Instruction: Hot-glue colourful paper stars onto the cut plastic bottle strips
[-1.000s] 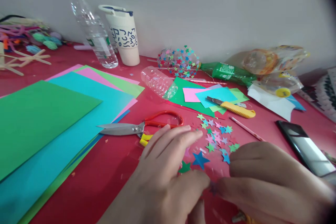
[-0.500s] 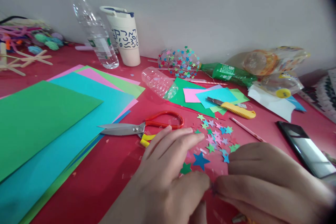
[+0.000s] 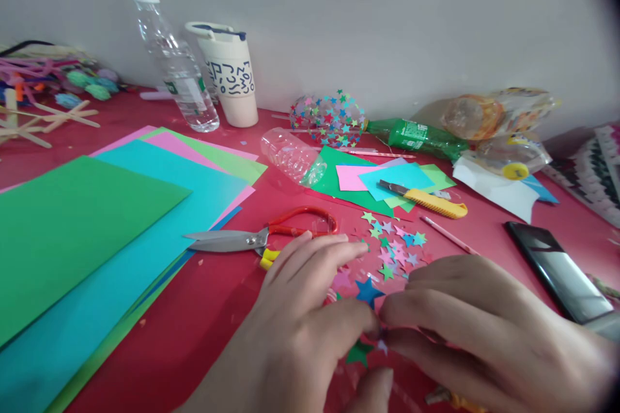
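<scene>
Over the red table (image 3: 159, 348), the left hand (image 3: 305, 319) spreads its fingers, thumb and forefinger apart, gripping nothing visible. Close by that forefinger, the right hand (image 3: 477, 322) bends its fingers together; whether they pinch anything I cannot tell. Beneath lie a purple star (image 3: 382, 347) and a green star (image 3: 359, 353).

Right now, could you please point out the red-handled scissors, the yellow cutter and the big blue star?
Red-handled scissors (image 3: 237, 241): head view, on the metal blades near the pivot.
Yellow cutter (image 3: 429, 201): head view, on the handle.
Big blue star (image 3: 368, 292): head view, on its middle.
</scene>
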`<state>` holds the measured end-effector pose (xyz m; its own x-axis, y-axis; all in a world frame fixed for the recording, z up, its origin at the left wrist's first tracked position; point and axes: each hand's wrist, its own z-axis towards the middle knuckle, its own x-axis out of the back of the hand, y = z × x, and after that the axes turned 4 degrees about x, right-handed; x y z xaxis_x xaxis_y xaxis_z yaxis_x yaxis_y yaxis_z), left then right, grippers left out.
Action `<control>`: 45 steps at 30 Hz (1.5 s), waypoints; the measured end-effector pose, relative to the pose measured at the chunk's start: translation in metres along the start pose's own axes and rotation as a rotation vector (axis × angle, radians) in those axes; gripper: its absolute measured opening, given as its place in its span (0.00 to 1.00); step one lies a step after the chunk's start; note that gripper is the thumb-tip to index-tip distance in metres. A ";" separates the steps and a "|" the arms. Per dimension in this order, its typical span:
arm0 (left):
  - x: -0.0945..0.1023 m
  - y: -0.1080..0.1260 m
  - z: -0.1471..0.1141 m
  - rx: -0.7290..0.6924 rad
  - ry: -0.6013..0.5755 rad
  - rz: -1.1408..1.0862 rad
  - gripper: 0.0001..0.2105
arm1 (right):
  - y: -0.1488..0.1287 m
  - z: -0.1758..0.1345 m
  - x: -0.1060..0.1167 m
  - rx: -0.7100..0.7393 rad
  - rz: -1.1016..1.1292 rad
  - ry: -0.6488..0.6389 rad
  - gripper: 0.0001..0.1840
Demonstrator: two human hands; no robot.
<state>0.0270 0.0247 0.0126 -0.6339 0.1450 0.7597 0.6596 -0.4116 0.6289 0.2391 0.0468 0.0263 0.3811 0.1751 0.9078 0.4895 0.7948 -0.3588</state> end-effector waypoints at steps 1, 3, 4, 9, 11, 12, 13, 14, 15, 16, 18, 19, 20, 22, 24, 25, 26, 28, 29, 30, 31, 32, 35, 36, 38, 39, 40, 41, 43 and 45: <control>-0.001 -0.001 -0.001 -0.003 0.010 0.002 0.09 | -0.001 0.001 0.000 0.016 -0.002 -0.011 0.11; -0.003 -0.002 -0.002 -0.010 0.033 0.002 0.08 | -0.003 0.002 0.001 0.021 0.024 -0.025 0.09; -0.004 -0.002 -0.003 -0.006 0.047 -0.004 0.08 | -0.004 0.003 0.003 -0.012 0.059 -0.020 0.07; -0.005 -0.002 -0.003 0.034 0.089 -0.011 0.09 | -0.008 0.009 0.009 -0.329 0.315 -0.062 0.06; -0.004 0.000 -0.003 0.049 0.072 0.014 0.09 | -0.008 0.009 0.009 -0.432 0.393 -0.112 0.07; -0.003 0.001 -0.002 0.057 0.065 0.025 0.09 | -0.007 0.009 0.009 -0.475 0.417 -0.137 0.06; -0.003 0.002 -0.002 0.065 0.060 0.033 0.09 | -0.007 0.009 0.009 -0.510 0.430 -0.158 0.06; -0.002 0.003 -0.003 0.070 0.062 0.037 0.09 | -0.007 0.008 0.009 -0.535 0.433 -0.176 0.06; -0.001 0.003 -0.003 0.071 0.070 0.036 0.10 | -0.007 0.007 0.008 -0.556 0.441 -0.196 0.07; 0.000 0.004 -0.003 0.071 0.079 0.033 0.10 | -0.007 0.007 0.008 -0.581 0.464 -0.222 0.07; 0.003 0.004 -0.004 0.071 0.096 0.022 0.09 | -0.006 0.007 0.008 -0.648 0.544 -0.270 0.06; 0.005 0.004 -0.004 0.072 0.096 0.016 0.09 | -0.006 0.008 0.009 -0.688 0.593 -0.289 0.07; 0.007 0.004 -0.004 0.069 0.090 0.010 0.08 | -0.005 0.009 0.009 -0.719 0.641 -0.304 0.08; 0.013 0.003 -0.002 0.061 0.071 -0.005 0.07 | -0.003 0.011 0.011 -0.754 0.715 -0.318 0.08; 0.018 0.002 0.001 0.049 0.068 -0.023 0.06 | -0.001 0.012 0.014 -0.764 0.771 -0.342 0.08; 0.021 0.002 0.002 0.048 0.073 -0.029 0.06 | 0.000 0.013 0.016 -0.756 0.791 -0.358 0.08; 0.023 0.002 0.003 0.047 0.080 -0.033 0.05 | 0.001 0.014 0.017 -0.742 0.807 -0.375 0.08; 0.025 0.002 0.005 0.044 0.089 -0.040 0.04 | 0.002 0.015 0.019 -0.708 0.827 -0.402 0.09; 0.026 0.001 0.005 0.041 0.092 -0.045 0.04 | 0.003 0.015 0.019 -0.693 0.835 -0.416 0.09; 0.026 0.001 0.005 0.035 0.102 -0.052 0.04 | 0.003 0.016 0.020 -0.684 0.843 -0.431 0.09; 0.026 0.001 0.005 0.028 0.110 -0.061 0.04 | 0.004 0.017 0.020 -0.679 0.849 -0.447 0.09; 0.025 0.001 0.004 0.022 0.121 -0.070 0.04 | 0.005 0.018 0.020 -0.675 0.845 -0.459 0.09; 0.024 0.002 0.002 0.012 0.140 -0.098 0.04 | 0.007 0.022 0.018 -0.661 0.809 -0.471 0.07; 0.024 0.002 0.002 0.009 0.141 -0.103 0.04 | 0.007 0.023 0.018 -0.658 0.795 -0.463 0.07; 0.025 0.003 0.002 0.002 0.144 -0.109 0.04 | 0.008 0.025 0.016 -0.653 0.779 -0.464 0.06; 0.026 0.003 0.002 -0.001 0.141 -0.110 0.04 | 0.008 0.026 0.015 -0.652 0.776 -0.469 0.06; 0.027 0.003 0.002 0.001 0.137 -0.112 0.04 | 0.008 0.027 0.015 -0.651 0.773 -0.472 0.06; 0.027 0.003 0.002 0.002 0.137 -0.115 0.04 | 0.008 0.028 0.015 -0.651 0.772 -0.475 0.06; 0.028 0.003 0.003 0.005 0.140 -0.125 0.04 | 0.007 0.031 0.015 -0.652 0.777 -0.486 0.06; 0.029 0.002 0.003 0.007 0.152 -0.122 0.04 | 0.006 0.035 0.016 -0.652 0.786 -0.501 0.05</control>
<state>0.0114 0.0305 0.0365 -0.7630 0.0553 0.6440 0.5763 -0.3929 0.7166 0.2203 0.0750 0.0466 0.4781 0.8203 0.3140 0.6240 -0.0656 -0.7787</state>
